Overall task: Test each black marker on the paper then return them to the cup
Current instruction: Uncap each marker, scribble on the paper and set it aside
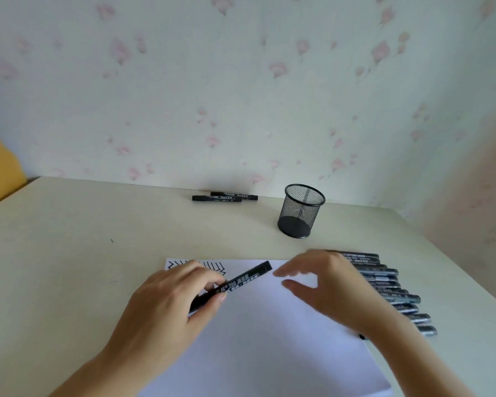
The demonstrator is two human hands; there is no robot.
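Just up and to the right of the left hand (181, 296), whose grip is closed on a capped black marker (235, 283) slanting over the paper (269, 339), the free cap end lies nearest the right hand (324, 282), its grip spread and empty.

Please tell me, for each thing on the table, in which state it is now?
mesh cup: upright, empty.
held marker: in the left hand, tilted over the paper, cap on.
right hand: open, fingers spread, holding nothing.
paper: flat, zigzag marks at the far left corner.
row of markers: lying beside the paper, on the right.
two markers: lying near the wall.
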